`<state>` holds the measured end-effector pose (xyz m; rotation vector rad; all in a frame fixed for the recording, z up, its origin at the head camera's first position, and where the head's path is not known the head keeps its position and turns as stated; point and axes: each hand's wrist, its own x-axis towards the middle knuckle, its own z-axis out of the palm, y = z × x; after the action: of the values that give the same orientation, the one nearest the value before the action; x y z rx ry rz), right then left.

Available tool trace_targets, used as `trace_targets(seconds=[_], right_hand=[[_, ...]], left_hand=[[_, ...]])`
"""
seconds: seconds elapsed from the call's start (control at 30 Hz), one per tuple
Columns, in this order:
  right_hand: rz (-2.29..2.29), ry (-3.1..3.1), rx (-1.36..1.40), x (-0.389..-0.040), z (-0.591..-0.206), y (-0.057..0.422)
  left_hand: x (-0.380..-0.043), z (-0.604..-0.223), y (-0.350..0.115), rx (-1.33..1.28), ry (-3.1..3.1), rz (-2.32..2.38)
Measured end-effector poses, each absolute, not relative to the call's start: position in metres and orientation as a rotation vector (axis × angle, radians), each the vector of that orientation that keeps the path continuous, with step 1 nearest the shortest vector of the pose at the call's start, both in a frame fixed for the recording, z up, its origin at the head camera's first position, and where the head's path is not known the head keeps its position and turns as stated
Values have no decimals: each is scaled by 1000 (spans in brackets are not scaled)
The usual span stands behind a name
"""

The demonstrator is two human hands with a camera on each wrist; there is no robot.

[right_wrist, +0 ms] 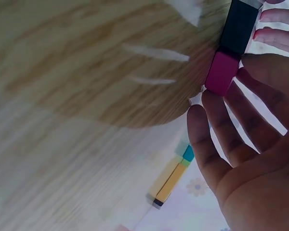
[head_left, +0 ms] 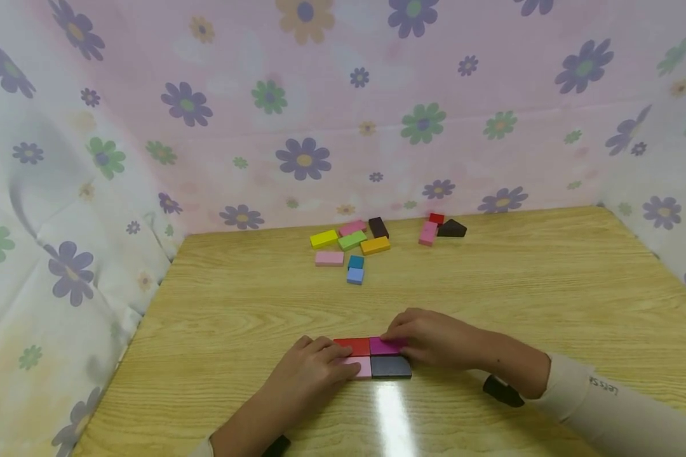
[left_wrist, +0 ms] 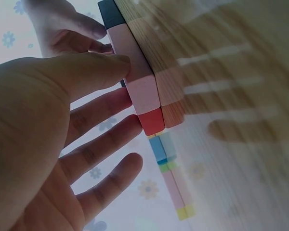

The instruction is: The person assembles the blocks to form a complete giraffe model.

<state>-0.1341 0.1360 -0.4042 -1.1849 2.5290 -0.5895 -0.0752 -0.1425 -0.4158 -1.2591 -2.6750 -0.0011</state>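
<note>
My left hand point(head_left: 314, 368), fingers loosely spread, touches the smooth red rectangular block point(head_left: 354, 346) and, in front of it, the pale pink rectangular block point(head_left: 365, 367); pressing unevenly there could skew both. Just right of them on the wood-grain table point(head_left: 234, 304) lie the partly hidden magenta block point(head_left: 384, 346) and the dark grey block with a rounded corner point(head_left: 391, 367). My right hand point(head_left: 443, 336), thumb and fingers relaxed, touches the magenta one; a lopsided nudge might part the seams.

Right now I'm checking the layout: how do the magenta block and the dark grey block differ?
The magenta block sits in the far row, the dark grey block in the near row. The right hand partly covers the magenta block, while the dark grey block's top shows. Both lie flat on the table, touching.
</note>
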Motion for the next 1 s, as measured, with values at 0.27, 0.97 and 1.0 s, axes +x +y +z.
trace_targets(seconds=[0.27,0.97,1.0], right_hand=[[-607,2520,-1173,-133,-404,134],[-495,2832,-1105,-173,-402,125],[-472,2863,-1094,-179,-402,124]], left_hand=[[-75,-416,-142,-1248,-2682,-27],[-74,-414,-141,-1245,-2725,-61],[-75,-414,-141,-1247,-2726,-57]])
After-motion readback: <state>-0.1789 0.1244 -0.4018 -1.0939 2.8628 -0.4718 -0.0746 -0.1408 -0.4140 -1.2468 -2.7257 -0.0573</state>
